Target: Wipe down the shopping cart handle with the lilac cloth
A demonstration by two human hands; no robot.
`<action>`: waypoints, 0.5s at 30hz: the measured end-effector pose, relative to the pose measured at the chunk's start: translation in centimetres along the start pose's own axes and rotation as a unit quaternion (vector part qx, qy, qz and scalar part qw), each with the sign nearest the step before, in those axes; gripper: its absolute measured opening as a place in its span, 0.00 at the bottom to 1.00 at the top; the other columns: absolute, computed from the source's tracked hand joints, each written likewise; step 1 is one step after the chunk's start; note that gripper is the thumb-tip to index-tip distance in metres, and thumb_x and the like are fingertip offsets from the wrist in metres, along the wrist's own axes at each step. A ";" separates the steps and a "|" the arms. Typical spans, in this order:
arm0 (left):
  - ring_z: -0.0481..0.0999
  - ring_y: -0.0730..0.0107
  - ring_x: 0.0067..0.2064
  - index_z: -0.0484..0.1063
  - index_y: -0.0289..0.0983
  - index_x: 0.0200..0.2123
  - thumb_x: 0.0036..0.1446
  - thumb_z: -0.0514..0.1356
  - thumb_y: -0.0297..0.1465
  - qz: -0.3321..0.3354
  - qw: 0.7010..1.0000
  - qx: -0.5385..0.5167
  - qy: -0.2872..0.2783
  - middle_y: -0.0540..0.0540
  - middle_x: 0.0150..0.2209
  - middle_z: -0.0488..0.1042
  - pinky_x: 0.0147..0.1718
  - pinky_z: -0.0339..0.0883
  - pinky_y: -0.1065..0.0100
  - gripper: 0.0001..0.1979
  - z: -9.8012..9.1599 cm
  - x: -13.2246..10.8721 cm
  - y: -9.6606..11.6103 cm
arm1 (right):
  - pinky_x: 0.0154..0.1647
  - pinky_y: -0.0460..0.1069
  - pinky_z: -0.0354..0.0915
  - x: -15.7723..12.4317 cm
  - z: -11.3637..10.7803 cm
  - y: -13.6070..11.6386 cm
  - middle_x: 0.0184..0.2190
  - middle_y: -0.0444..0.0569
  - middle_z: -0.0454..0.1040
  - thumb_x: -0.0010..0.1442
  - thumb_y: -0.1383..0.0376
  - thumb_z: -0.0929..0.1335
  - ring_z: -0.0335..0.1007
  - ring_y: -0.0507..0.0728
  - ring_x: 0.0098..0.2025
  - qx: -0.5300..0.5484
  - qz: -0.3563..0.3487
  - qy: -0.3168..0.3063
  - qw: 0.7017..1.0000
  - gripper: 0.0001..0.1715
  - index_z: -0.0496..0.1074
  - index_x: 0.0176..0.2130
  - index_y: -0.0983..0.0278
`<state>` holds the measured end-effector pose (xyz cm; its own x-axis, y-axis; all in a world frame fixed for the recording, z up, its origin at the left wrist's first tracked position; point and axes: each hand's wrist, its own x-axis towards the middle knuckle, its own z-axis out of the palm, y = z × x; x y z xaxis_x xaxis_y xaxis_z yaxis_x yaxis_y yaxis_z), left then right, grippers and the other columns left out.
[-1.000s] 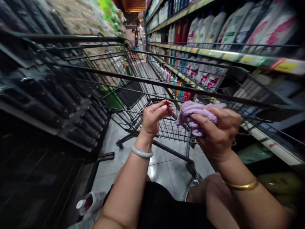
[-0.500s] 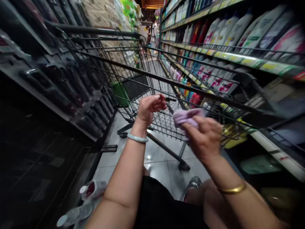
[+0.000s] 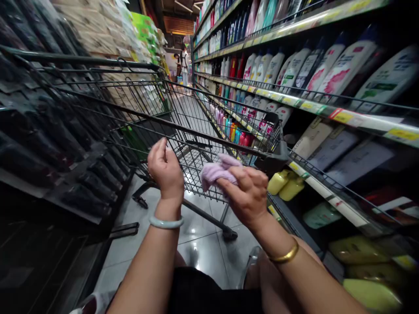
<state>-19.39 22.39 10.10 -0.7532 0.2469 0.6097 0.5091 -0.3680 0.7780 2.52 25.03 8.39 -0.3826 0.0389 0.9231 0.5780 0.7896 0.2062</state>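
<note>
A light purple cloth (image 3: 212,173) is bunched in my right hand (image 3: 247,196), whose fingers are closed round it. The cloth is in front of the side of a dark wire shopping cart (image 3: 209,138); I cannot tell whether it touches the wires. To the left, my left hand (image 3: 165,170) is raised in front of the same cart side with its fingers curled in. What those fingers hold, if anything, is hidden. A pale bangle (image 3: 166,222) circles the left wrist and a gold bangle (image 3: 286,254) the right.
Shelves on the right carry rows of shampoo bottles (image 3: 347,65), with yellow bottles (image 3: 290,187) lower down. Packaged goods (image 3: 94,174) hang along the left. Below the cart is a tiled floor (image 3: 199,244). People (image 3: 183,65) stand far down the aisle.
The view has turned to the right, so cart and hands appear further left. The left fingers look more curled. My right hand still holds the cloth.
</note>
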 end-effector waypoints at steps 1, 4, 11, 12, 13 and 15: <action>0.73 0.60 0.61 0.75 0.37 0.47 0.63 0.59 0.35 0.060 0.996 0.052 0.049 0.40 0.55 0.76 0.65 0.66 0.56 0.13 0.2 -0.7 0.3 | 0.54 0.56 0.61 0.1 -0.3 0.3 0.48 0.46 0.82 0.68 0.62 0.73 0.68 0.60 0.50 -0.004 0.017 0.015 1.000 0.09 0.83 0.47 0.49; 0.75 0.63 0.52 0.73 0.37 0.48 0.66 0.56 0.34 0.146 0.983 0.097 0.061 0.41 0.48 0.75 0.56 0.72 0.59 0.11 0.9 -2.8 2.0 | 0.53 0.57 0.61 0.0 -0.5 0.8 0.49 0.48 0.82 0.67 0.65 0.74 0.68 0.61 0.50 -0.008 0.026 0.031 0.999 0.11 0.83 0.47 0.51; 0.70 0.59 0.67 0.75 0.40 0.60 0.72 0.54 0.34 0.283 0.944 0.079 -0.149 0.40 0.61 0.74 0.71 0.57 0.55 0.18 2.4 -4.0 7.1 | 0.51 0.55 0.61 0.2 -0.6 0.4 0.46 0.42 0.84 0.70 0.63 0.71 0.69 0.58 0.48 0.001 -0.004 -0.021 1.000 0.08 0.82 0.41 0.52; 0.68 0.59 0.69 0.73 0.41 0.63 0.73 0.53 0.36 0.288 0.933 0.084 -0.198 0.41 0.64 0.73 0.74 0.51 0.53 0.20 2.7 -3.8 7.5 | 0.51 0.55 0.61 0.3 -0.8 0.6 0.46 0.43 0.84 0.69 0.63 0.71 0.69 0.59 0.48 -0.004 0.007 -0.014 1.000 0.07 0.82 0.41 0.52; 0.65 0.58 0.71 0.72 0.43 0.65 0.74 0.53 0.38 0.287 0.922 0.093 -0.241 0.42 0.66 0.72 0.76 0.44 0.51 0.21 2.9 -3.6 7.8 | 0.51 0.56 0.61 0.3 -1.0 0.7 0.47 0.44 0.84 0.69 0.64 0.72 0.69 0.59 0.48 -0.008 0.016 -0.004 1.000 0.06 0.82 0.42 0.53; 0.62 0.55 0.73 0.72 0.45 0.65 0.74 0.54 0.41 0.287 0.904 0.119 -0.294 0.45 0.64 0.75 0.77 0.32 0.47 0.22 3.5 -3.1 8.0 | 0.50 0.56 0.62 0.0 -1.1 0.9 0.48 0.46 0.84 0.68 0.64 0.73 0.69 0.60 0.49 -0.009 0.020 -0.006 1.000 0.05 0.82 0.40 0.54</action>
<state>-11.46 21.81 14.97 -0.0201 0.5355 0.8443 0.8733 -0.4017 0.2756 3.82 25.08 8.94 -0.3666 0.0772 0.9272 0.6055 0.7764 0.1748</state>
